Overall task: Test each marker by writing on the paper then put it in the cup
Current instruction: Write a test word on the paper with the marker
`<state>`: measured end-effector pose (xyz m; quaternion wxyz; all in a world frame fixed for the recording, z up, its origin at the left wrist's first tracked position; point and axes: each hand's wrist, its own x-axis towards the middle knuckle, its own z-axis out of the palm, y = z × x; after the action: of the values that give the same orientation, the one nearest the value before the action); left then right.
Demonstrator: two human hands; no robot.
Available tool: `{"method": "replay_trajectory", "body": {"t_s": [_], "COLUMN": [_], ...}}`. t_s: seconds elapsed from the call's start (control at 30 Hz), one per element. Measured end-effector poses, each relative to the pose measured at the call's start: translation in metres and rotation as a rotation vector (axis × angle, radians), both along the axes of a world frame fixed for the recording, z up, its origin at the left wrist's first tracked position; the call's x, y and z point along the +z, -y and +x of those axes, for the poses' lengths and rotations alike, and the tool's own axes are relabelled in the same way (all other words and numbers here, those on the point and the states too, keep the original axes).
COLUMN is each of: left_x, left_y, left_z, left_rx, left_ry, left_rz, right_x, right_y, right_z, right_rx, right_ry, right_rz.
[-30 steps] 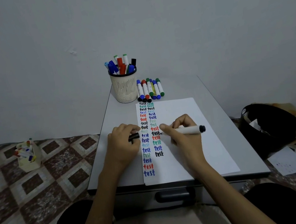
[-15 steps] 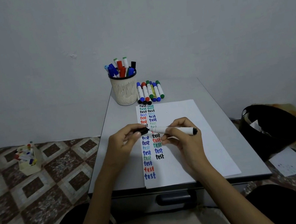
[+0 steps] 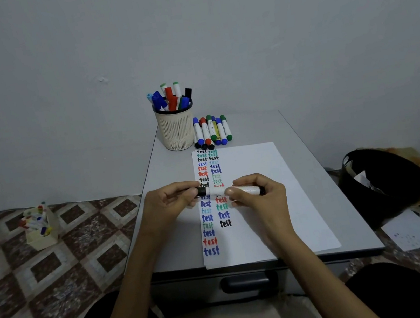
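Note:
A black marker (image 3: 218, 191) with a white barrel lies level between my hands, just above the paper (image 3: 259, 206). My left hand (image 3: 171, 202) pinches its black cap, which sits on the marker's left end. My right hand (image 3: 259, 195) grips the barrel. The paper carries two columns of the word "test" in several colours. At the table's back stands a cream mesh cup (image 3: 176, 130) full of markers. Several more markers (image 3: 211, 132) lie in a row right of the cup.
The small grey table (image 3: 348, 219) has a drawer handle (image 3: 249, 281) at its front edge. A black bin (image 3: 387, 184) stands on the floor at right beside a loose sheet (image 3: 410, 232). A cream box of markers (image 3: 40, 227) sits on the tiled floor at left.
The cap in my left hand and the marker in my right hand have come together; the cap now sits on the tip. Both hands have risen slightly over the columns of writing.

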<state>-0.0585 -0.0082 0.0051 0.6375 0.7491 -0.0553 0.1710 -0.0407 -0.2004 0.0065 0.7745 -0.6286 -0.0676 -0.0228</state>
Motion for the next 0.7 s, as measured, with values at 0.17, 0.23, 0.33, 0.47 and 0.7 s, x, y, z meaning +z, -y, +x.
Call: {"method": "replay_trajectory", "body": {"t_s": [0.17, 0.23, 0.33, 0.47, 0.7], "left_x": [-0.002, -0.002, -0.002, -0.003, -0.002], "left_y": [-0.001, -0.002, -0.001, -0.001, -0.001], "left_z": [0.0, 0.0, 0.0, 0.0, 0.0], "left_rx": [-0.017, -0.013, 0.0, 0.023, 0.062], "left_ry": [-0.021, -0.013, 0.016, 0.044, 0.084], "left_rz": [0.034, 0.045, 0.081, 0.092, 0.148], "right_x": [-0.011, -0.013, -0.013, -0.015, -0.013], "right_y": [-0.004, -0.005, -0.005, -0.006, -0.009], "right_z": [0.006, 0.007, 0.008, 0.009, 0.008], "right_rx": [0.023, 0.008, -0.011, -0.016, -0.011], "right_ry": [0.031, 0.047, 0.065, 0.078, 0.081], "right_rz": [-0.175, -0.211, -0.237, -0.253, -0.226]}}
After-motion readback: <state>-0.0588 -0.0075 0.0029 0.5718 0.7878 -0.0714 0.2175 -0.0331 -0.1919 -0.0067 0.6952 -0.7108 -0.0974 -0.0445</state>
